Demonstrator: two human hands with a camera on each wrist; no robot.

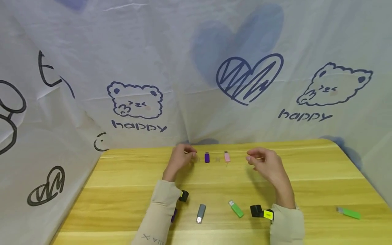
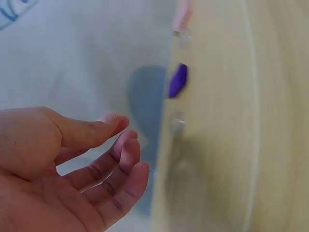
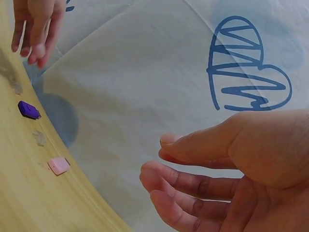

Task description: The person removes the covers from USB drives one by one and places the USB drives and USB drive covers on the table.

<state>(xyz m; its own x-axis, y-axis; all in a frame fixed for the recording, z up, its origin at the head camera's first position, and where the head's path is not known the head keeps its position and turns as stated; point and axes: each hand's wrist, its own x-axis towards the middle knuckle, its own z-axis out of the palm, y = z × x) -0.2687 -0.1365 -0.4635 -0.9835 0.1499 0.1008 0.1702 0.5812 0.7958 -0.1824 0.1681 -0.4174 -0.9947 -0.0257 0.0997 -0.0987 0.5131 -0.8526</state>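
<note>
Both hands up over the far part of the desk (image 1: 128, 190), nothing held. Fingers of my left hand (image 1: 180, 160): loosely bent, thumb tip right by the index tip, can't tell if they touch. Fingers of my right hand (image 1: 268, 165): curved, thumb and index apart. Between the two sets of fingers sit a purple USB stick (image 1: 207, 157), just right of the left fingertips, and a pink USB stick (image 1: 227, 157), nearer the right ones; both point their plugs away from me. A small clear piece (image 1: 217, 159) lies between the sticks, another clear piece (image 1: 198, 159) just beside my left fingertips; too blurry to say what they are. Closer to my body than the fingers: a grey stick (image 1: 200, 213), a green stick (image 1: 235, 209), and a purple item (image 1: 174, 215) half hidden by my left sleeve (image 1: 159, 204). A second green stick (image 1: 348, 213) is well out to the right of my right fingers. My read: a step of lining things up in the far row, caught between grasps. Next move probably calls for lowering, then a light thumb-and-index pinch on a stick's sides, without nudging its neighbours.
</note>
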